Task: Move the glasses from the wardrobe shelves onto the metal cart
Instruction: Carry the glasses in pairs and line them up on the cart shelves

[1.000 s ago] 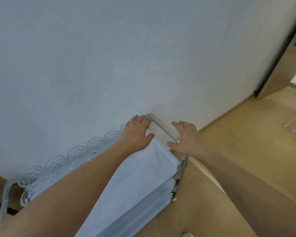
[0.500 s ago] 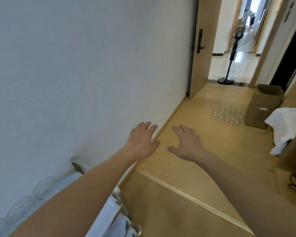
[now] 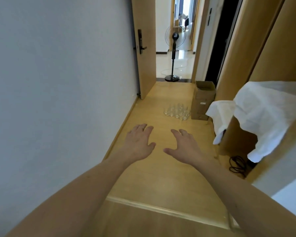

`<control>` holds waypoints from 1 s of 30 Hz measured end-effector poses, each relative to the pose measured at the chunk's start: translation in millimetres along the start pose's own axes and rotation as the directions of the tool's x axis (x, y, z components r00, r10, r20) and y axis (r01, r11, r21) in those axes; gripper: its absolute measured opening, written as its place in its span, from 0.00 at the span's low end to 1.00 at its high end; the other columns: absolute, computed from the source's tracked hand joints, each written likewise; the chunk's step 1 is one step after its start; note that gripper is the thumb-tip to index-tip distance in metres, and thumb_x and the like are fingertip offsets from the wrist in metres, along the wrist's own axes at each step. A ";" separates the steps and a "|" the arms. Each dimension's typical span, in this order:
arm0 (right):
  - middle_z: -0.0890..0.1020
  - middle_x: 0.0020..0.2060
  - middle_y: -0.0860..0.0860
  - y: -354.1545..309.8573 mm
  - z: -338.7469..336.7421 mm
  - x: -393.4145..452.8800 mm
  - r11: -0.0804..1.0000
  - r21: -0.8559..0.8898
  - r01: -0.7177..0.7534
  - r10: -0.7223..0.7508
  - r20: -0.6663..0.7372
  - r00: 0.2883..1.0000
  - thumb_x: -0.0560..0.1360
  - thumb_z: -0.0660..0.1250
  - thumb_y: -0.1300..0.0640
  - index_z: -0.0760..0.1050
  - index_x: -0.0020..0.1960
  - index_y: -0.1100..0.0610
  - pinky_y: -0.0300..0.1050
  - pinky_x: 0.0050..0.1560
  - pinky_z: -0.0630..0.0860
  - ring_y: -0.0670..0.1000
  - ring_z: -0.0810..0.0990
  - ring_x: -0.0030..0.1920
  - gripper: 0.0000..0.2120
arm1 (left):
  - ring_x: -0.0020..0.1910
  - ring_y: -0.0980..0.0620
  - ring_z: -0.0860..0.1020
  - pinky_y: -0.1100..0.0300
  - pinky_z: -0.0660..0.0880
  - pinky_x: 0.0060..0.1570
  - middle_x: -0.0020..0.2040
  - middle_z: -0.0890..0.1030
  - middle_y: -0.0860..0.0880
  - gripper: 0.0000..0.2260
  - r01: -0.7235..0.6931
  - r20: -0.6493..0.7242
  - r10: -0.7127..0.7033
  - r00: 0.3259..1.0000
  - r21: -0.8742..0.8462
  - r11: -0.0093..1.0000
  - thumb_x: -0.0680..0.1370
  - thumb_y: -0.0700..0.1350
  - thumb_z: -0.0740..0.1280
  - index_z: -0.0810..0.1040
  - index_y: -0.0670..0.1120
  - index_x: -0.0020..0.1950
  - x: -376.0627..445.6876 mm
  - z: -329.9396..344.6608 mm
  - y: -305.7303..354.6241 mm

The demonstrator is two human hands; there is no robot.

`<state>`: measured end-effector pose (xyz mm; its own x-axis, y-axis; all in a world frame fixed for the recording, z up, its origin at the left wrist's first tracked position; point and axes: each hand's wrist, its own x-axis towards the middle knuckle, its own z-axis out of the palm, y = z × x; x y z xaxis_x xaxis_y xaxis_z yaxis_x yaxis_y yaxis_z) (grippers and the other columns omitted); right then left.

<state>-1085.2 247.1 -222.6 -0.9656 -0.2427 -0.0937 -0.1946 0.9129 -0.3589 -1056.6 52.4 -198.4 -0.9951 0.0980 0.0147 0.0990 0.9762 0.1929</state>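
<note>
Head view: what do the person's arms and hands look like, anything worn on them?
Both forearms are bare up to the frame's edge, with no sleeves showing. The left hand and the right hand wear no gloves, and no rings, watch or bracelets are visible on the fingers or wrists.

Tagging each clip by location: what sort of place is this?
Probably a room in a home or flat, by its doorway: wood floor, an open door onto a tiled hall with a pedestal fan, and glasses set on the floor.

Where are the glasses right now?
In the head view, the glasses stand clustered on the wooden floor ahead, right of centre, just left of the cardboard box.
</note>
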 end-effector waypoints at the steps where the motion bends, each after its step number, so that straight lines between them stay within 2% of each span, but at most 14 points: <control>1: 0.58 0.80 0.55 4.1 -0.9 8.8 1.000 0.007 -0.012 0.012 0.005 1.000 0.74 0.68 0.33 0.54 0.81 0.48 0.59 0.74 0.65 0.61 0.59 0.77 0.44 | 0.80 0.44 0.56 0.45 0.59 0.76 0.81 0.58 0.44 0.31 -0.012 0.012 0.012 1.000 0.000 1.000 0.81 0.56 0.64 0.58 0.49 0.81 12.1 2.2 0.9; 8: 0.58 0.80 0.55 7.9 0.1 88.2 0.995 0.016 -0.099 0.099 -0.003 0.995 0.75 0.67 0.34 0.54 0.81 0.48 0.58 0.74 0.65 0.59 0.59 0.78 0.43 | 0.79 0.43 0.57 0.45 0.61 0.75 0.81 0.58 0.44 0.31 -0.092 0.041 0.093 0.995 -0.029 0.995 0.81 0.57 0.63 0.58 0.49 0.81 112.2 14.1 -23.3; 20: 0.58 0.80 0.54 -36.3 -13.3 251.1 0.972 -0.001 -0.234 0.234 -0.032 0.972 0.75 0.67 0.34 0.55 0.81 0.48 0.57 0.74 0.65 0.59 0.59 0.78 0.41 | 0.79 0.42 0.56 0.46 0.61 0.75 0.81 0.58 0.43 0.32 -0.179 0.093 0.185 0.978 -0.074 0.981 0.81 0.56 0.65 0.59 0.48 0.81 284.5 -5.8 -109.2; 30: 0.59 0.80 0.54 -7.2 -13.6 361.6 0.956 0.012 -0.295 0.295 0.006 0.956 0.76 0.67 0.35 0.55 0.81 0.49 0.56 0.75 0.64 0.58 0.59 0.78 0.41 | 0.79 0.43 0.56 0.46 0.61 0.75 0.81 0.58 0.44 0.31 -0.184 0.129 0.196 0.972 -0.096 0.978 0.81 0.56 0.65 0.59 0.49 0.80 404.3 9.2 -128.3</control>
<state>-1435.3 157.3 -241.4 -0.9790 0.0349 -0.2011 0.1006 0.9399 -0.3264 -1471.6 -31.4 -226.2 -0.9473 0.3115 -0.0746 0.2798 0.9182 0.2803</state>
